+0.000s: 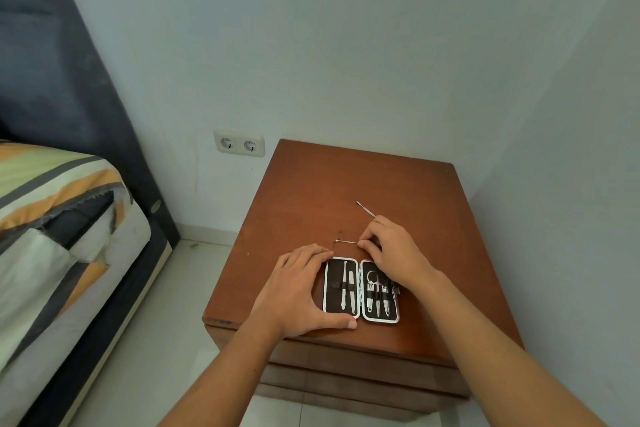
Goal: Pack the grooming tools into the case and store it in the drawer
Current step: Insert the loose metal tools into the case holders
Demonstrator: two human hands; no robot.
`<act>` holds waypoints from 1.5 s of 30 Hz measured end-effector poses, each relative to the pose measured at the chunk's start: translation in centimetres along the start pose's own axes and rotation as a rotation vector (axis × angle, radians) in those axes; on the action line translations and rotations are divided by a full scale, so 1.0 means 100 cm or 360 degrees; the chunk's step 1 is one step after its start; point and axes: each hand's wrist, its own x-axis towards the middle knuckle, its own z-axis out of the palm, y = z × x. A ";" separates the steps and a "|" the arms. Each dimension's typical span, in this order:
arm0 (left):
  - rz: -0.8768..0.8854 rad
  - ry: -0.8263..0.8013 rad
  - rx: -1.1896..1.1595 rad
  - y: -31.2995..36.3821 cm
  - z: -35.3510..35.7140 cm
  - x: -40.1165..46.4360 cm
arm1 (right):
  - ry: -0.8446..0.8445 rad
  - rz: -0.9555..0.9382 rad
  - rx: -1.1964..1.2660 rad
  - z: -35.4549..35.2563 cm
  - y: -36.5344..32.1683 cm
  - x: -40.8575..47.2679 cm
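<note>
Packing is under way: the left hand (298, 291) steadies the open case (361, 289) on the table (433, 236), its grip spread flat, while the right hand (391, 250) pinches a thin ear pick (346, 242) just beyond it. Next, I judge, the pick must slide under an elastic loop; a second probe (365, 209) waits farther back.

a home bedroom: a bed (52, 218) with striped bedding beside a wooden nightstand (346, 184) and wall socket (239, 143).

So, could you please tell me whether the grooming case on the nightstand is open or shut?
Open. The case lies spread flat, both halves facing up with tools strapped inside.
</note>
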 end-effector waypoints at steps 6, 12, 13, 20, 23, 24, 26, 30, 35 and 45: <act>0.0001 0.0004 0.0000 0.000 0.001 0.000 | -0.0171 0.0036 -0.0071 -0.001 -0.002 0.001; 0.0013 0.0016 0.0004 0.000 -0.001 0.000 | -0.0056 0.0299 0.0507 -0.017 0.000 -0.002; 0.0014 0.0017 0.0001 0.000 0.000 0.000 | -0.0084 0.0329 0.0633 -0.020 0.002 -0.003; 0.0013 0.0014 0.0003 -0.001 0.000 0.000 | -0.0411 0.0315 0.0738 -0.038 -0.005 -0.004; 0.0010 0.0017 -0.0003 0.000 0.000 0.000 | -0.0613 0.0190 0.0460 -0.039 -0.013 0.004; 0.0010 0.0019 0.0001 0.000 0.000 0.000 | -0.0652 0.0151 0.0380 -0.039 -0.017 0.006; 0.0013 0.0020 0.0007 0.000 0.000 0.000 | -0.0702 0.0087 0.0269 -0.040 -0.024 0.011; 0.0008 0.0003 0.0009 0.001 -0.001 0.000 | -0.0745 0.0042 0.0193 -0.040 -0.029 0.019; 0.0017 0.0019 0.0002 0.000 -0.001 0.000 | -0.0849 -0.0040 0.0012 -0.039 -0.035 0.030; 0.0037 0.0030 0.0006 0.002 -0.003 -0.001 | -0.0918 -0.0253 -0.0124 -0.022 -0.042 0.034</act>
